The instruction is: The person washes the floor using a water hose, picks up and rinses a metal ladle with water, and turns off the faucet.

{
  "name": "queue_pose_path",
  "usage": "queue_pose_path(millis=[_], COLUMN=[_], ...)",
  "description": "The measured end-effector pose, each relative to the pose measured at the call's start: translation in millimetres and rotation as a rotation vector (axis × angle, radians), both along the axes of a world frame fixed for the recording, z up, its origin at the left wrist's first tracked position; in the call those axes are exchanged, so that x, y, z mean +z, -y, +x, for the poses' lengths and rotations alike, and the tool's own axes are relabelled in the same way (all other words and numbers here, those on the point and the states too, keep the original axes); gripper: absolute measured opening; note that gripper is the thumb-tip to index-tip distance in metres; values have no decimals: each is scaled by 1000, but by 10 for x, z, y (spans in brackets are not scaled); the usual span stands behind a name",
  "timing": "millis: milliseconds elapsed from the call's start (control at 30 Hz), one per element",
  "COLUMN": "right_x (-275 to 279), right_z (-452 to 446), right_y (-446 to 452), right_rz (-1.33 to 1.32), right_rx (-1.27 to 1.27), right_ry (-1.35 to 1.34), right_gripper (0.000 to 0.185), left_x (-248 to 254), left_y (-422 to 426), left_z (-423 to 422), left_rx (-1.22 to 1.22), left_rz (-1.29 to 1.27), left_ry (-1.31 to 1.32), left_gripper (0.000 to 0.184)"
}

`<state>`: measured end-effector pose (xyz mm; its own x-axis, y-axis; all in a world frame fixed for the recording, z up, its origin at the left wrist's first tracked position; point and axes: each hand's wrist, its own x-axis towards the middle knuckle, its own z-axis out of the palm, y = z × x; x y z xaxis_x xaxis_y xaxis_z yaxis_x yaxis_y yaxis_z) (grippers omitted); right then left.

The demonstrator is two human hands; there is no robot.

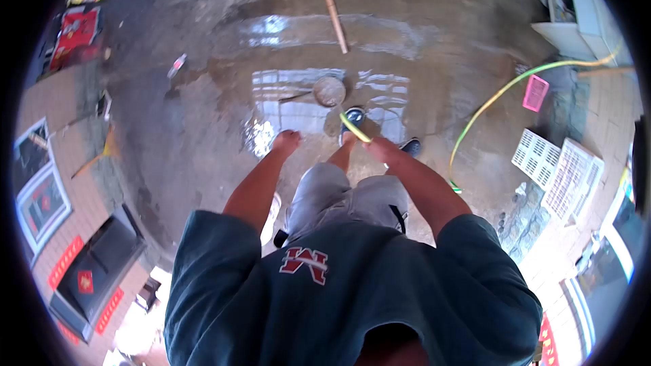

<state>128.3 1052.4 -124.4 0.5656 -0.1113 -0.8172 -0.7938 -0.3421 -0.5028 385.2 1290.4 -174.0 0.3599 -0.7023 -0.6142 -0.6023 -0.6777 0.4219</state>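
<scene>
My right hand (381,151) is wrapped round a yellow-green hose (355,128), whose end points forward over my shoe. Just beyond the hose end, a round pan (329,91) with a long dark handle (296,97) lies on the wet floor, its handle pointing left. My left hand (287,141) hangs in a loose fist to the left of my knees, apart from the pan, and nothing shows in it. The dark shoes (354,116) on my feet stand close to the pan.
Wet concrete floor (203,115) surrounds me. A wooden stick (332,15) lies ahead, a plastic bottle (177,65) to the left. At right, the hose curves past a pink basket (536,93) and white crates (537,156). A white cabinet (573,17) stands at the far right.
</scene>
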Motion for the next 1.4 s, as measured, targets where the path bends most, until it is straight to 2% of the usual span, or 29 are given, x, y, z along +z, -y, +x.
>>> queue_pose_path(millis=[33,67,100,167,233,300,367,467,500,567,667,767,800,833,867,967,1000,1133,1267,1333,1367,1400], right_x=[74,270,92,216,262,252,109,246,189,596,862,977,982,984,938,858,894,815,619,490,451,65], right_z=[3,78,2,19,-95,-267,-578,-939,-1083,-1166,-1333,-1568,-1643,-1723,-1807,-1991,-2015,-2101,-1896,-1733,-1703,-2001], right_y=[34,75,47,225,455,740,1028,1518,1635,1861,2113,2270,2332,2388,2468,2736,2819,3222,3684,3825,3943,3923], right_rz=[-26,-62,-90,-89,-117,-193,-309,-407,-489,-397,-367,-370,-365,-357,-233,-234,-145,-112,18,-17,-54,-5], right_rx=[11,-35,-60,-118,-235,-362,-494,-732,-761,-918,-1127,-1305,-1359,-1410,-1568,-1714,-1790,-1834,-1732,-1657,-1633,-1498], right_ry=[17,-91,-91,-167,-250,-291,-298,-320,-326,-359,-351,-292,-266,-242,-179,-211,-173,-215,-373,-421,-434,-364], right_gripper=[42,44,46,50,50,51,52,55,56,57,56,52,51,50,46,44,43,42,40,40,41,43], left_x=[-65,-58,-10,271,472,268,412,711,562,552,713,413,822,991,1105,1120,1199,1569,1976,2209,2201,2178], left_y=[-59,-95,-67,64,161,-125,-32,46,-72,-59,170,307,664,900,1109,1658,1869,2623,3259,3642,3776,3828], left_z=[-7,29,42,47,81,197,268,370,446,557,736,1044,904,863,860,1029,1039,1148,1276,1340,1425,1559], left_rx=[142,-38,-209,216,571,-117,490,542,757,805,706,409,651,631,611,553,548,564,498,510,315,133], left_rz=[34,-89,-224,-47,231,-225,260,332,298,305,380,377,342,329,316,281,246,172,79,-25,-30,-39], left_ry=[-114,14,142,-201,-374,13,-330,-335,-450,-466,-442,-388,-410,-398,-386,-367,-369,-398,-323,-341,-252,-157], left_gripper=[24,23,22,24,26,30,28,25,25,27,25,24,23,23,23,21,21,19,19,20,20,20])
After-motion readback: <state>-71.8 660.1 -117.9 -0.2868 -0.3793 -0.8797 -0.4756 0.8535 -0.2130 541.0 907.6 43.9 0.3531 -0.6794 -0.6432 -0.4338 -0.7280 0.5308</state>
